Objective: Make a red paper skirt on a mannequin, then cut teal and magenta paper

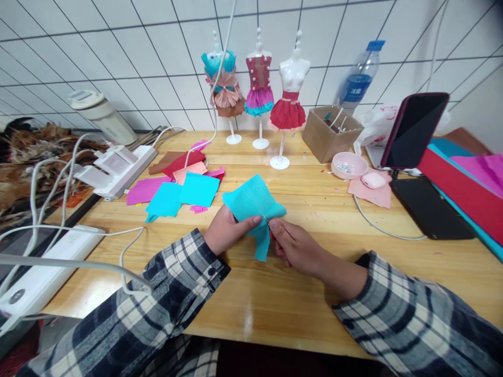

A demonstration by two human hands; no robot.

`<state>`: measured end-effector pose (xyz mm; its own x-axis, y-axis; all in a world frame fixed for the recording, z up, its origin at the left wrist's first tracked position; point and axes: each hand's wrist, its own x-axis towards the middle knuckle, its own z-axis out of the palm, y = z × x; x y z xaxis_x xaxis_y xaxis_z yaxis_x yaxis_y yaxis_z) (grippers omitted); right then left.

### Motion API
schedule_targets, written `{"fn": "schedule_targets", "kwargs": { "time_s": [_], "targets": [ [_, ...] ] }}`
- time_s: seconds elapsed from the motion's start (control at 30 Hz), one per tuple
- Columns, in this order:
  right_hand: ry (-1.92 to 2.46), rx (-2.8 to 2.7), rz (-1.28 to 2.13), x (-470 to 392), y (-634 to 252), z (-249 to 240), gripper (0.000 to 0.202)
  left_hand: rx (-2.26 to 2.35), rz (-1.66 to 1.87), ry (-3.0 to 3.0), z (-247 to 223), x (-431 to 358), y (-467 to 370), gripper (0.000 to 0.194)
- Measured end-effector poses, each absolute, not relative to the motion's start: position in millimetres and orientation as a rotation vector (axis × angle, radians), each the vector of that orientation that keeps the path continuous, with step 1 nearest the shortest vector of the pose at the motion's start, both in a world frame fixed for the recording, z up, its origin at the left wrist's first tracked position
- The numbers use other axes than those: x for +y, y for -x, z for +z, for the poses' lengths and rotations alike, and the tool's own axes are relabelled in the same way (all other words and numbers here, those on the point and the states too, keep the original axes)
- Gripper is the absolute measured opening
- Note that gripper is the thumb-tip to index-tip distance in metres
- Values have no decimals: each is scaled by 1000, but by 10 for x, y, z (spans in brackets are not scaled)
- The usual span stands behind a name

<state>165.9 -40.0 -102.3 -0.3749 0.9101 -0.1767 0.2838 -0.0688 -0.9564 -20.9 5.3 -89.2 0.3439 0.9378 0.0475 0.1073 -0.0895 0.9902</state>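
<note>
A sheet of turquoise crepe paper (253, 198) is held over the middle of the table by my left hand (228, 228), thumb on top and fingers behind it. A narrow strip of the sheet hangs down below the thumb. My right hand (293, 243) is closed in a pinch at the sheet's right side. From its fingertips a thin dark pointed tool (266, 218) reaches onto the paper; most of it is hidden in the fingers, so its kind is unclear. Left of my hands lie turquoise paper pieces (200, 189) and a magenta piece (147, 190).
At the back stand three small mannequins in paper dresses, one in a red skirt (287, 112). Right of them are a cardboard box (330, 133), a pink bowl (349, 164), a propped phone (414, 131) and a water bottle (358, 78). Power strips (55, 267) and cables lie left.
</note>
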Motion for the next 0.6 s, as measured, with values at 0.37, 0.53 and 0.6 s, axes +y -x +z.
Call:
{"fn": "schedule_targets", "kwargs": {
  "time_s": [0.37,0.53,0.6],
  "targets": [
    [1294,-1710,1430,-398,-1653,-997,49,964,890,-1533,-926,40,198,42],
    [1293,-1706,1450,-395,-1656,-986,48,967,898,-1533,-918,34,195,43],
    [1287,-1693,1462,-398,-1653,-1001,49,978,895,-1540,-922,35,202,42]
  ]
}}
